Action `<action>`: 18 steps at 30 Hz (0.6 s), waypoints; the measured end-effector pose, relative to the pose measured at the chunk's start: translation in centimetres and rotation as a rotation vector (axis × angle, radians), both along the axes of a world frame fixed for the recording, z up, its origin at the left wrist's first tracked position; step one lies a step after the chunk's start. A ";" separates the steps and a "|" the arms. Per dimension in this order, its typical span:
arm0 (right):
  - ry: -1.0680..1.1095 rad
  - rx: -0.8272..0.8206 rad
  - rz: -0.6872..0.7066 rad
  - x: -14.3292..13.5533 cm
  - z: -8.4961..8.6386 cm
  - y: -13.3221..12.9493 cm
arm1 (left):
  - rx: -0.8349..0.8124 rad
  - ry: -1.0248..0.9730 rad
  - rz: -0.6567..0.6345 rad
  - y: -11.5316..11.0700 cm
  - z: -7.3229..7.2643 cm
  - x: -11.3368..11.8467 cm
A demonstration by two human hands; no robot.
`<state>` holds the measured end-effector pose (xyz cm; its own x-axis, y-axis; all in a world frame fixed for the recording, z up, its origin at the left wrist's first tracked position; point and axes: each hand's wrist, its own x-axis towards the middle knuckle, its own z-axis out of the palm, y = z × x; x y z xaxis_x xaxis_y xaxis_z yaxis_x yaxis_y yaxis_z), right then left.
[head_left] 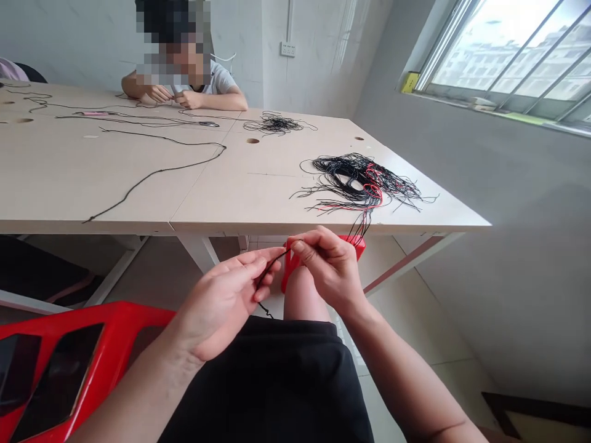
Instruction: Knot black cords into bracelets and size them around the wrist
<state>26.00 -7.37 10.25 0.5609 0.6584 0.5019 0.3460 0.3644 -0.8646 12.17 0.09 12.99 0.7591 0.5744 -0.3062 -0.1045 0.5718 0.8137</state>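
Note:
Above my lap, just off the table's front edge, a thin black cord [272, 263] runs between my two hands. My left hand [235, 289] is closed on it, with the cord passing under the thumb and across the fingers, and its lower end hanging past the fingers. My right hand [325, 261] pinches the cord's upper end between thumb and fingers, close to the left fingertips. Behind it on the table lies a large bundle of black cords [341, 169] with some red cord [373, 184] in it; a few strands hang over the edge.
The pale table [221, 203] carries a smaller tangle of black cord [279, 124] and a long loose cord [161, 170]. Across it sits a person [224, 83] handling cord. A red plastic stool [115, 332] holding dark flat items stands at the lower left.

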 end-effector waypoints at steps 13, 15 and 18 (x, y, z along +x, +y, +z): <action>0.343 0.005 0.100 1.3 -0.4 -0.3 | 0.197 0.199 -0.045 1.3 -0.3 -3.1; 0.346 -0.009 0.128 1.0 -0.3 -0.2 | 0.296 0.206 -0.063 1.2 -0.5 -2.7; 0.304 -0.021 0.190 0.1 0.1 -0.1 | 0.375 0.092 -0.016 0.6 -0.4 -1.3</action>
